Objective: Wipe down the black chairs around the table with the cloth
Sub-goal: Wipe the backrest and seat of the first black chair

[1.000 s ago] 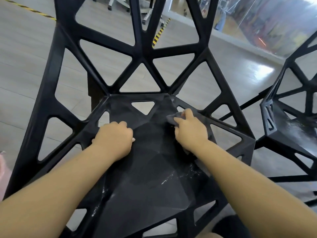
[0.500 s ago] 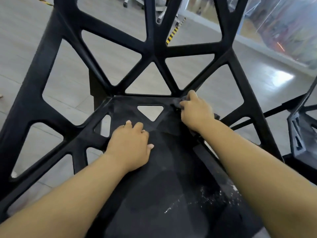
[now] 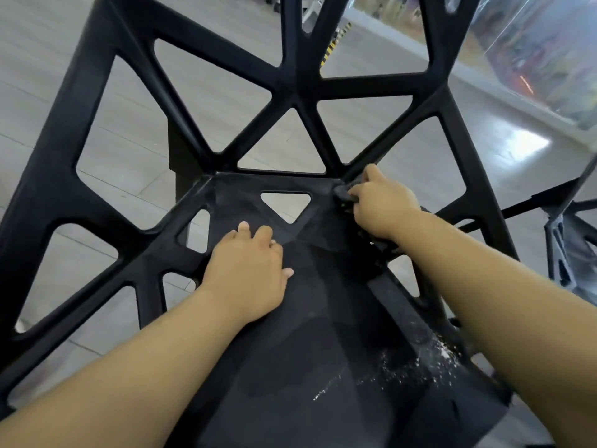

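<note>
A black chair (image 3: 300,79) with a lattice back of triangular holes fills the head view, its seat below me. My right hand (image 3: 382,205) grips a dark grey cloth (image 3: 344,192) and presses it into the seat's far right corner, where the seat meets the back. Most of the cloth is hidden under the fingers. My left hand (image 3: 250,270) rests on the seat's left middle with its fingers loosely bent, holding nothing. White specks (image 3: 416,360) lie on the near right part of the seat.
A second black chair (image 3: 568,250) stands at the right edge. Grey tiled floor (image 3: 38,92) shows through the chair's holes. A glass wall (image 3: 517,50) and a yellow-black striped strip (image 3: 332,46) run along the far side.
My right hand slid the cloth from the seat's middle right up into the far right corner. My left hand moved inward on the seat and its fingers loosened. The view came closer.
</note>
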Available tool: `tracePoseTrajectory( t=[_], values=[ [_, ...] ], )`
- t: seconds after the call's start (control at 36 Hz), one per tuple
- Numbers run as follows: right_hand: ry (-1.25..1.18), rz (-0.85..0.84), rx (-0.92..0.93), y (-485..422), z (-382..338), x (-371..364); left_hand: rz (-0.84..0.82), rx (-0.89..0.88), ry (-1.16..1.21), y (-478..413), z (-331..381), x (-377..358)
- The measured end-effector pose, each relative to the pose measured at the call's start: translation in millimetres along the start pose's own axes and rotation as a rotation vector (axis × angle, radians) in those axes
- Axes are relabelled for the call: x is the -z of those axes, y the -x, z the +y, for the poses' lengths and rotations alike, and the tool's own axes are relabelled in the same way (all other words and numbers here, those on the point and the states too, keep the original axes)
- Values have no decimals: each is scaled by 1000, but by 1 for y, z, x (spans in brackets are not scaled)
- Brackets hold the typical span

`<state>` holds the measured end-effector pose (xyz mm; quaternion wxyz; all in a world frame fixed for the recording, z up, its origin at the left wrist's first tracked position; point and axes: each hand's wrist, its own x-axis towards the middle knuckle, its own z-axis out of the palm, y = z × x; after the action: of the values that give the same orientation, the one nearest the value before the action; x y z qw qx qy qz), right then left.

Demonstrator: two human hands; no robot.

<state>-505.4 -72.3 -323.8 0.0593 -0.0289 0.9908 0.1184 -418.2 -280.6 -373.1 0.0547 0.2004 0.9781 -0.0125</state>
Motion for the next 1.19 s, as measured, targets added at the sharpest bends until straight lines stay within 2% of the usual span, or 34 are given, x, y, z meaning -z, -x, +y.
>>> tracePoseTrajectory(
  t=[0.08, 0.14, 0.25, 0.39, 0.47, 0.56, 0.61, 0.67, 0.72, 0.78, 0.86, 0.92, 1.0, 1.08, 1.19],
  values=[
    [92, -73, 37, 30, 19, 3, -18, 0, 17, -2, 2, 1],
    [105, -63, 32, 48, 27, -3, -17, -4, 21, -2, 1, 1],
    [28, 58, -60, 69, 33, -18, -24, -8, 31, -3, 1, 4],
    [-53, 287, -191, 82, 40, -25, -43, -11, -16, -5, 4, 3],
    [-78, 327, -267, 87, 35, -28, -35, -13, -35, -5, 5, 3],
    [-111, 206, -309, 102, 20, -33, -32, -10, -39, -5, 6, 2],
    [-167, 40, -238, 118, 10, -33, -37, -8, -46, -5, 7, 3],
    [-261, -55, -157, 132, 5, -30, -37, -7, -56, -4, 8, 3],
    [-257, -67, -107, 137, 10, -26, -39, -3, -69, -3, 9, 4],
    [-125, 23, -125, 131, 24, -25, -35, -1, -79, -3, 10, 4],
    [-57, 241, -286, 116, 46, -21, -18, -1, -86, -3, 10, 4],
    [-74, 267, -345, 112, 48, -22, -11, 2, -88, -4, 10, 3],
    [-104, 161, -321, 120, 29, -26, 7, 7, -86, -3, 10, 3],
    [-138, -12, -155, 140, 8, -27, 20, 3, -78, -2, 11, 3],
    [-235, -103, -25, 161, 12, -20, 18, -20, -51, 0, 12, 5]
  ],
)
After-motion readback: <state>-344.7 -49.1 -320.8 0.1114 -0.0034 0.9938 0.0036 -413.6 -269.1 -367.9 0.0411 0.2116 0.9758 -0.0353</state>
